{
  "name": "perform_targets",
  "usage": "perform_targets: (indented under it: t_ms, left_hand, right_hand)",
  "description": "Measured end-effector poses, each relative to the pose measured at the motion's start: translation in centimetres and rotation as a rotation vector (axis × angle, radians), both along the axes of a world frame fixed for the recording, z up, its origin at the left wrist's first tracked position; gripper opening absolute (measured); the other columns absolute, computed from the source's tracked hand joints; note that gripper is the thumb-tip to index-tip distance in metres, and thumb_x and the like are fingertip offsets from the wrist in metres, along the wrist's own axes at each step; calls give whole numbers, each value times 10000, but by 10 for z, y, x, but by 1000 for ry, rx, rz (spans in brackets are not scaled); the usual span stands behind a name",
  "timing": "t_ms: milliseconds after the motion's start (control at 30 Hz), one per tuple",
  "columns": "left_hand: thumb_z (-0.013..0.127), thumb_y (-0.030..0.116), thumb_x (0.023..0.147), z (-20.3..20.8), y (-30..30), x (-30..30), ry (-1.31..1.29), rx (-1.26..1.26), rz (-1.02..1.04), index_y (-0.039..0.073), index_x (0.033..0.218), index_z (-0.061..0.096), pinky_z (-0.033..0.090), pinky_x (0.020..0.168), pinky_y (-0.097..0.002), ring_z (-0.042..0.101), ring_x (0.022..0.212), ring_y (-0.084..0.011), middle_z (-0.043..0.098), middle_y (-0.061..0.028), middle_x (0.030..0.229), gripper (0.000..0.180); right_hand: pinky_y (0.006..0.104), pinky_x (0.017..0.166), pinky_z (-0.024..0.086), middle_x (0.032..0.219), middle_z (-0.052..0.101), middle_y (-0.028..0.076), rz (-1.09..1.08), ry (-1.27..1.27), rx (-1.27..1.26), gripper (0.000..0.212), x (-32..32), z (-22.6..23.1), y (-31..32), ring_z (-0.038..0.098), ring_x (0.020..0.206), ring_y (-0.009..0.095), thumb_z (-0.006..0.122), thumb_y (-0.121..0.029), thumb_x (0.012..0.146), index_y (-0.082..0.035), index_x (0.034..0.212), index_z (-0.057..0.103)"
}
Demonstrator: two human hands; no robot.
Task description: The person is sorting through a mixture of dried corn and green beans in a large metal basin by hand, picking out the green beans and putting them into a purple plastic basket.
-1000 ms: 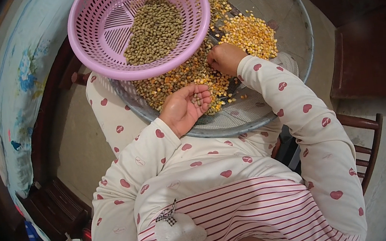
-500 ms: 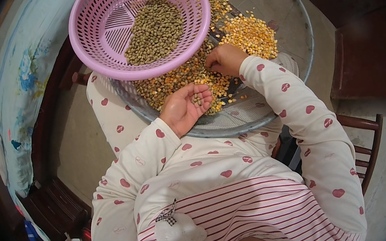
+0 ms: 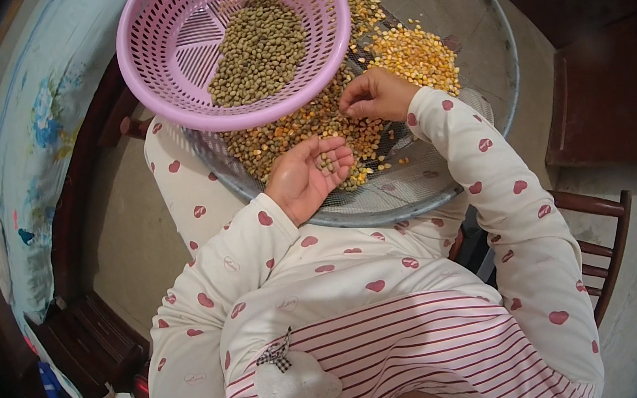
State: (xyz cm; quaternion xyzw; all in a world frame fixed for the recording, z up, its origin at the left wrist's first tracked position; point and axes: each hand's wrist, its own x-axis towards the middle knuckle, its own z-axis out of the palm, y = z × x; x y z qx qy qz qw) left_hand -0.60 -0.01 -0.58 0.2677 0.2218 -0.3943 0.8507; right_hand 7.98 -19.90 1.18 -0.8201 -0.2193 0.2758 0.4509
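Note:
My left hand (image 3: 306, 175) lies palm up, fingers curled into a cup around a few greenish-brown beans (image 3: 325, 163). It is at the near edge of a round wire-mesh sieve (image 3: 407, 208) resting across my lap. To its right, my right hand (image 3: 377, 96) is in a pinch just above a mix of beans and corn kernels (image 3: 286, 133); whatever its fingertips hold is hidden. A pink plastic basket (image 3: 245, 119) sits over the sieve's far left part, with a heap of the same beans (image 3: 257, 51) inside. Beyond my right hand is a pile of yellow corn kernels (image 3: 416, 56).
A bed or bench with a light blue flowered cloth (image 3: 47, 129) runs along the left. Dark wooden furniture (image 3: 608, 100) stands at the right, with a wooden chair back (image 3: 611, 250) nearer to me. A small dark wooden stool (image 3: 89, 338) is at lower left.
My right hand has lifted slightly and turned a little, staying pinched over the mix. My left hand with the beans has barely moved.

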Motion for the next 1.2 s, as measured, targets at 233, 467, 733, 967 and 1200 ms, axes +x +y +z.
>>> perform_targets:
  t_ms: [233, 467, 733, 967, 1200]
  left_hand:
    - [341, 248, 926, -2, 2, 0, 8, -20, -3, -52, 1009, 500, 465, 766, -307, 550, 856, -216, 560, -133, 934, 350]
    - [372, 228, 913, -1, 0, 0, 21, -20, -1, -49, 974, 504, 464, 747, -294, 538, 807, -203, 552, -119, 895, 313]
    - [362, 230, 917, -4, 2, 0, 15, -15, 8, -54, 994, 499, 468, 755, -298, 542, 820, -210, 549, -128, 908, 324]
    - [341, 239, 924, 1, 0, 0, -11, -2, 3, -57, 999, 503, 470, 775, -313, 556, 876, -232, 556, -150, 951, 345]
    - [343, 237, 924, -2, 1, 0, -3, -17, -4, -59, 990, 509, 470, 768, -312, 554, 852, -223, 560, -148, 934, 347]
  right_hand:
    - [264, 613, 476, 714, 632, 84, 34, -257, -251, 119, 1, -13, 3, 597, 651, 144, 622, -26, 701, -18, 819, 635]
    - [302, 629, 484, 723, 631, 106, 91, -341, -284, 105, -1, -19, 1, 613, 649, 214, 620, -46, 678, -30, 779, 641]
    - [308, 577, 477, 688, 627, 82, 92, -202, -225, 96, 2, -12, -2, 597, 607, 196, 618, -72, 685, -20, 763, 635]
    - [226, 556, 470, 713, 629, 51, -171, 273, 151, 135, 3, -2, -3, 574, 596, 102, 625, -41, 734, 4, 861, 629]
    - [381, 650, 487, 767, 626, 137, 119, -475, -588, 154, -6, -17, 8, 599, 706, 306, 578, -101, 660, -82, 788, 661]
